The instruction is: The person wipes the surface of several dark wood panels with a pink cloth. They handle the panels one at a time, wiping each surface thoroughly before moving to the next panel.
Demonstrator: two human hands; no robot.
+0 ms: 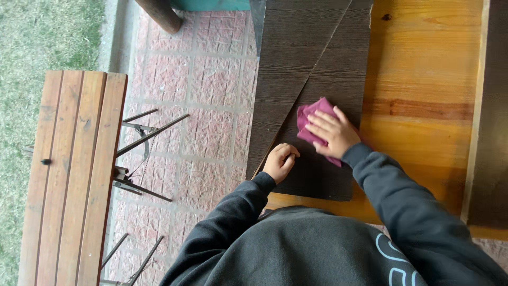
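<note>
A dark charcoal sweatshirt is worn — long-sleeved, with ribbed cuffs closed at both wrists. Pale blue outlined lettering is printed across the chest, only partly seen at the lower edge of the view. Both the left hand (pixel 279 162) and the right hand (pixel 333 132) are left bare — no gloves or rings are seen.

One view only is given, taken from a camera worn on the head and aimed steeply down. The wearer's own dark sweater (pixel 317 249) fills the bottom edge, so the scene is seen from close above. The table (pixel 423 69) is seen up the right half, the brick floor (pixel 211 79) in the middle, and a slatted bench (pixel 74 175) at the left.
</note>
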